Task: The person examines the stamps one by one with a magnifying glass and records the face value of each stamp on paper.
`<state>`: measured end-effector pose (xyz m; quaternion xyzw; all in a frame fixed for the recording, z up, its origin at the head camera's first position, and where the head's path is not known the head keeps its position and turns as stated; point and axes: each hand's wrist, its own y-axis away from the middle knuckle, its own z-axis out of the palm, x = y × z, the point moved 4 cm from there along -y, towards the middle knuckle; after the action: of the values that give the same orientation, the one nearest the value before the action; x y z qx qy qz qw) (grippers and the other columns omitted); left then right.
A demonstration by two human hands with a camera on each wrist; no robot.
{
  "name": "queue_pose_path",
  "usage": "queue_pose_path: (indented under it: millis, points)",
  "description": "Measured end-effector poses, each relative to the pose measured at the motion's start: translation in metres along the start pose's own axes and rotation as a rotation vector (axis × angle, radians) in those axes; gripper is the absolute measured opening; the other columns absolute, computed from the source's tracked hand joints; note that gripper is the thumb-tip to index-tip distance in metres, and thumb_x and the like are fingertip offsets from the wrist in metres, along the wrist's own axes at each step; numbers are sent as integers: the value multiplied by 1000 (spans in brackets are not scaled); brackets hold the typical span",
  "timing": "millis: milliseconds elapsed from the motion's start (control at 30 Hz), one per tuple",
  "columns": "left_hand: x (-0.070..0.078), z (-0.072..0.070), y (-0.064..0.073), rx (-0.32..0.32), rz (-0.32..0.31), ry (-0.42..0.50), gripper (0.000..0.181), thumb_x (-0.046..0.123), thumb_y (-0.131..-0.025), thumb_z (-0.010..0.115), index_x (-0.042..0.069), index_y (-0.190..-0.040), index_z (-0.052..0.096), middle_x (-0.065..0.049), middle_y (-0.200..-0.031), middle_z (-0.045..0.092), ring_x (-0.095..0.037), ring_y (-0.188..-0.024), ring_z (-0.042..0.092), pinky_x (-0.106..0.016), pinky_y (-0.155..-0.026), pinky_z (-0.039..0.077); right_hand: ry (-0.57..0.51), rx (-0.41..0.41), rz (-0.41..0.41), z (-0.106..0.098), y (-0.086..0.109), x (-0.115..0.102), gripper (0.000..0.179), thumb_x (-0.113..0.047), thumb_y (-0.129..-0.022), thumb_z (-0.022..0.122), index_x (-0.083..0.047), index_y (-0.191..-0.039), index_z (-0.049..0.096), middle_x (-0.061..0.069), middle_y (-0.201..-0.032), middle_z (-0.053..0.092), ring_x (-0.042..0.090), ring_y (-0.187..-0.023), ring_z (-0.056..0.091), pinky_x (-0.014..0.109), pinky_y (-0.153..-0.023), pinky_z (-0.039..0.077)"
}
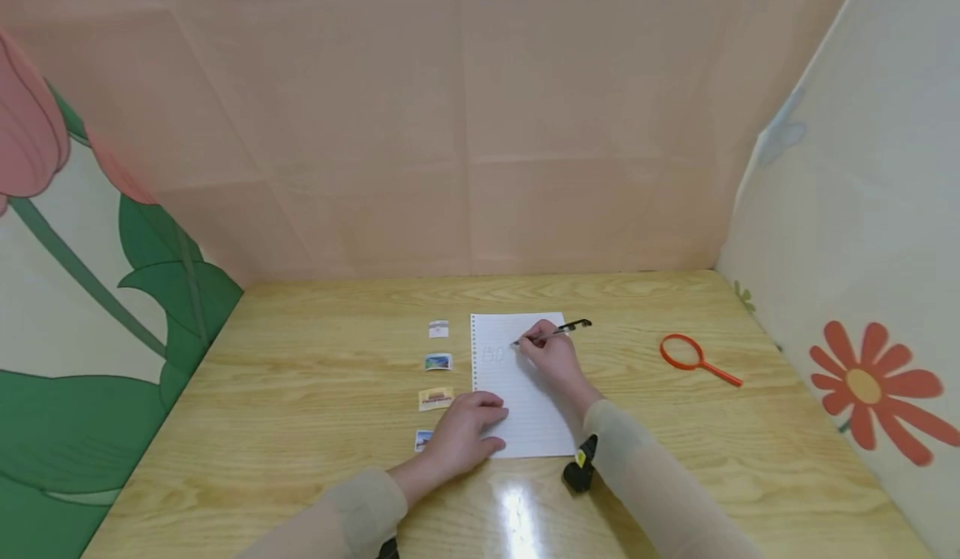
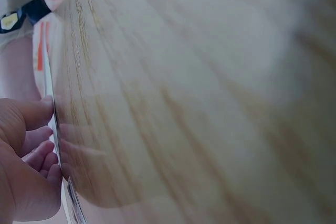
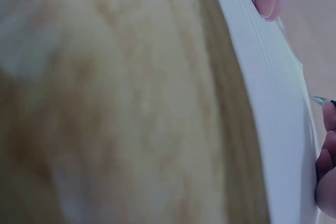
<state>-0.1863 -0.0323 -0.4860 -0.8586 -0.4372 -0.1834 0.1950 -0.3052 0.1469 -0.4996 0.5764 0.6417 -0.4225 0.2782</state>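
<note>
A lined sheet of paper (image 1: 528,426) with a punched left edge lies on the table, faint figures like "130" in its upper part. My right hand (image 1: 552,357) pinches a black pen (image 1: 576,326), its tip at the paper just right of those figures. In the right wrist view the pen's tip (image 3: 318,99) pokes out past the fingers. My left hand (image 1: 461,436) rests on the sheet's lower left with loosely spread fingers; the left wrist view shows this hand (image 2: 29,166) at the sheet's edge.
Left of the sheet, several small picture stamps stand in a column: a pale one (image 1: 438,329), a blue-green one (image 1: 438,362), a yellow one (image 1: 435,399) and a blue one (image 1: 422,440) partly behind the left hand. A red magnifying glass (image 1: 702,365) lies at the right.
</note>
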Motion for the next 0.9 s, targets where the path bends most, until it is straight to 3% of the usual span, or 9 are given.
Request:
queue_pose_path:
  millis: [333,633,900]
  points:
    - [0,0,-1,8,13,-5,41,17,-83,80,3,-120,70,-7,-126,62,-25,-118,55,-36,-105,41,81,-30,-7,-1,1,0,7,-8,-86,68,-9,-84,61,2,-82,61,15,-72,53,24,-64,43]
    - [1,-1,0,-15,-22,-1,41,18,-84,79,4,-122,69,-6,-128,62,-24,-119,54,-37,-106,40,43,-8,14,-7,7,0,8,-4,-83,68,-7,-81,61,2,-75,58,13,-63,50,21,-55,40]
    - [0,0,0,-23,-22,6,42,19,-84,79,5,-122,69,-6,-128,62,-24,-120,54,-37,-107,40,30,-46,41,1,8,3,8,-7,-84,70,-8,-84,62,1,-80,60,12,-67,52,21,-58,42]
